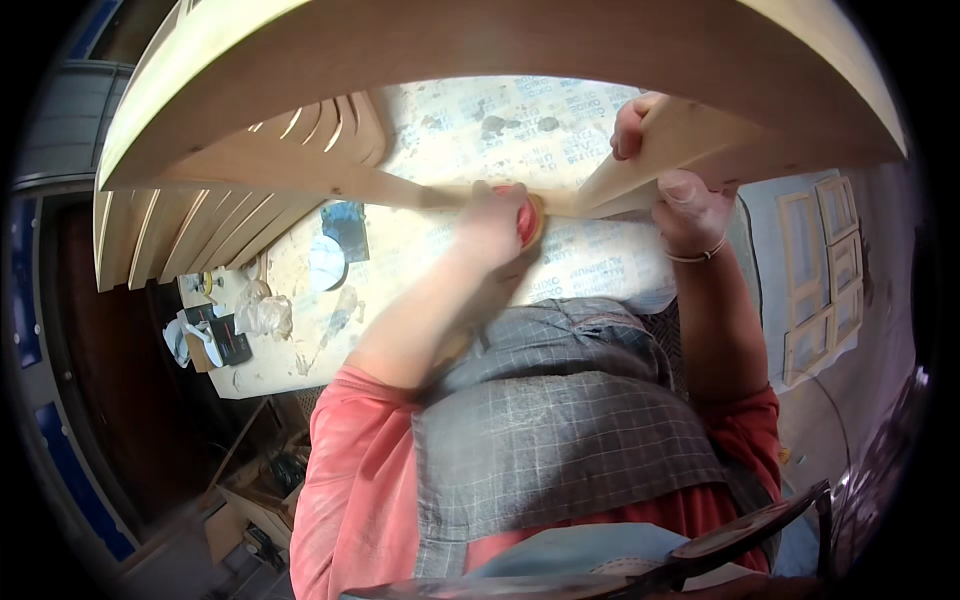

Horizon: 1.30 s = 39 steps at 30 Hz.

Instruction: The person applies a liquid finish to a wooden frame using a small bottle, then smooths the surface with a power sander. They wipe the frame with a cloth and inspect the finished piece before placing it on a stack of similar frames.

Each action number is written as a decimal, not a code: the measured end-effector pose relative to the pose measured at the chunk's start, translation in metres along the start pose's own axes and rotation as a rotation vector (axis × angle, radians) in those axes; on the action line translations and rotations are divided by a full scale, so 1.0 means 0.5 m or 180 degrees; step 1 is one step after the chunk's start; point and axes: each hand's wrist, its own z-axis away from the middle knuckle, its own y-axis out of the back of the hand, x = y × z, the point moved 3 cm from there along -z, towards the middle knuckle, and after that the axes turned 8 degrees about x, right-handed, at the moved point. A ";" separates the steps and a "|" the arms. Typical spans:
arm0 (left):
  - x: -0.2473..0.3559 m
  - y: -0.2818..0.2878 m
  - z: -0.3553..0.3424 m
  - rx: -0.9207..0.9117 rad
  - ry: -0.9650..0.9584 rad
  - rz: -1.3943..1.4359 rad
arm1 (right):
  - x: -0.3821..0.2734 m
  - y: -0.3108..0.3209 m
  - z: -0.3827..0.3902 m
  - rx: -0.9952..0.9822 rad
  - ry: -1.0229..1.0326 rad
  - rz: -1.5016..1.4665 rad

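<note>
My left hand (487, 225) is closed round a red and yellow pad (525, 217), which looks like a sanding block, against the lower rail of a pale wooden piece (450, 197). This piece has a broad curved board (450, 40) across the top and slatted parts (190, 235) at the left. My right hand (690, 210) grips an angled wooden member (690, 140) on the right, thumb below and fingertips showing above it. My left hand is slightly blurred.
A paper-covered table (420, 130) lies beneath. At its left are a white disc (326, 262), a plastic bag (268, 310) and dark boxes (232, 340). Small wooden frames (820, 340) lean at the right. A wooden box (260, 510) stands on the floor at lower left.
</note>
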 end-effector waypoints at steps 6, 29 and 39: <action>-0.070 0.043 0.051 0.0447 -0.0145 0.0116 | -0.002 0.011 0.024 0.0323 -0.0599 0.0295; 0.134 0.807 0.310 0.1034 -0.0326 -0.0169 | -0.156 -0.115 -0.068 -0.0236 -0.0209 0.0174; 0.440 0.750 0.230 0.0486 -0.1883 -0.1081 | -0.151 -0.098 -0.061 0.0140 0.0480 0.1260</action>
